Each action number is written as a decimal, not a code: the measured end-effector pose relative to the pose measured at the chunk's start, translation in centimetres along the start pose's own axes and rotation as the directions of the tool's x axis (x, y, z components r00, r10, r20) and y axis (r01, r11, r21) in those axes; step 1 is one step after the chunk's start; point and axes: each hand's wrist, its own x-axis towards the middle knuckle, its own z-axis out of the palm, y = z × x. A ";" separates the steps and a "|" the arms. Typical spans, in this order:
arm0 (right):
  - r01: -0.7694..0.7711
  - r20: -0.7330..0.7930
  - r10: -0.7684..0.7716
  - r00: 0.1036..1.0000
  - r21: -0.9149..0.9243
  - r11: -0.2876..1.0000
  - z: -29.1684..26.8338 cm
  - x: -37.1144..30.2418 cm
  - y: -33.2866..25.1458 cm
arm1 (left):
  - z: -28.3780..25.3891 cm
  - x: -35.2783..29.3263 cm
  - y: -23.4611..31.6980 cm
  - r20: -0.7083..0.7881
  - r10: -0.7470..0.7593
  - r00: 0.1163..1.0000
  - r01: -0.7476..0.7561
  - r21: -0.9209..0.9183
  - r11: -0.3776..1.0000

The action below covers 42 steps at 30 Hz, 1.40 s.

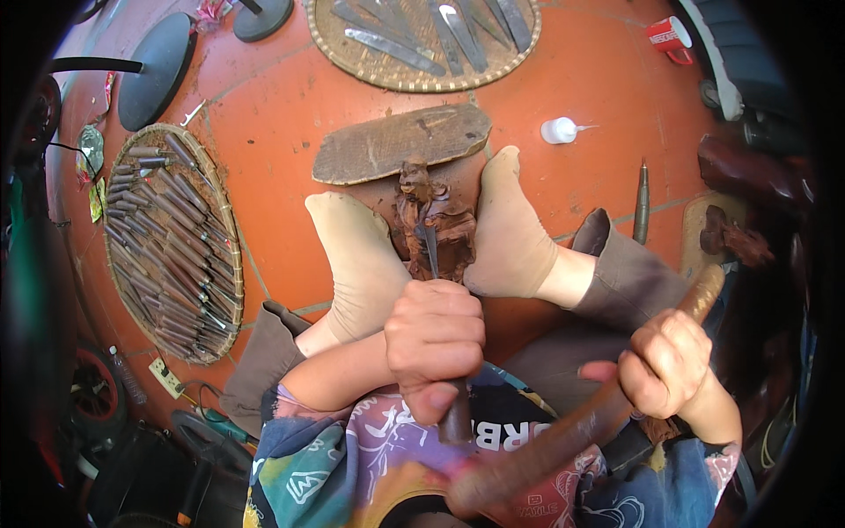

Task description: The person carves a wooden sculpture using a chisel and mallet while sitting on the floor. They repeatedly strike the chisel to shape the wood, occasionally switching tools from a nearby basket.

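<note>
My left hand (436, 343) is closed around the brown handle of a chisel (456, 415). Its narrow dark blade points away from me and meets a reddish-brown wood carving (453, 242), held between my two socked feet. The carving's far end is by a worn wooden board (400, 145) on the floor. In my right hand (666, 365) is a long wooden club-like mallet (563, 440). Its thick end slants down to the left, near the butt of the chisel handle, and looks slightly blurred. Whether the two touch, I cannot tell.
On the left lies a woven tray (233, 264) full of wooden-handled tools; another woven tray (387, 84) at the far side holds metal blades. A white bottle (559, 131), red mug (669, 37), dark pointed tool (642, 202) and second carved piece (735, 242) are rightward.
</note>
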 end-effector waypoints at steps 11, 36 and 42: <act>0.096 0.015 -0.095 0.995 -0.113 0.989 -3.7 3.4 -0.5 | -0.9 0.6 1.1 -0.087 -0.068 0.994 0.062 -0.073 0.995; 0.083 0.150 -0.084 0.985 0.015 0.996 -0.2 1.9 -0.6 | -2.2 -0.5 1.1 0.107 0.018 0.994 -0.019 0.002 1.000; 0.086 0.190 -0.090 0.978 0.026 0.996 0.2 1.4 -0.8 | -3.3 0.5 2.2 0.102 0.197 0.975 -0.199 0.013 0.980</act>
